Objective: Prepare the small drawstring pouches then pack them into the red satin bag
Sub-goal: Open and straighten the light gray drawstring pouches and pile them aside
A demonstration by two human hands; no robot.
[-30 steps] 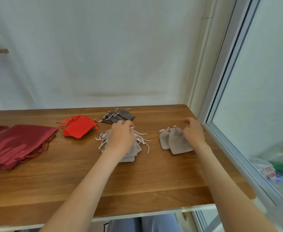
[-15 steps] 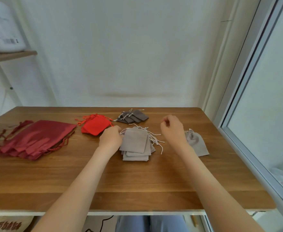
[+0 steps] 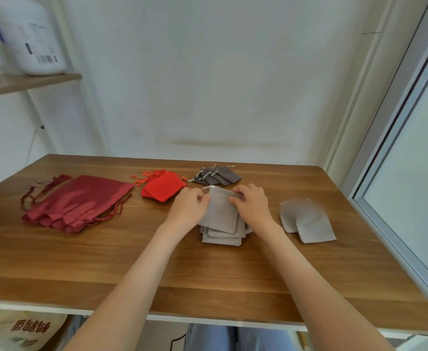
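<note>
A stack of light grey drawstring pouches (image 3: 221,234) lies in the middle of the wooden table (image 3: 207,269). My left hand (image 3: 187,209) pinches the top pouch (image 3: 219,211) at its left upper edge, and my right hand (image 3: 253,205) grips its right upper edge. Two tightened light grey pouches (image 3: 306,220) lie to the right. A pile of dark red satin bags (image 3: 76,201) sits at the left. Bright red small pouches (image 3: 162,184) and dark grey pouches (image 3: 218,174) lie behind my hands.
A window frame (image 3: 390,203) runs along the table's right edge. A shelf (image 3: 28,82) with a white appliance (image 3: 28,34) hangs at the upper left. A printed bag (image 3: 22,330) sits under the table's front left.
My right hand has left the two pouches at the right and come to the middle stack. Both hands now hold the top pouch at its mouth. The camera view has shifted left.
</note>
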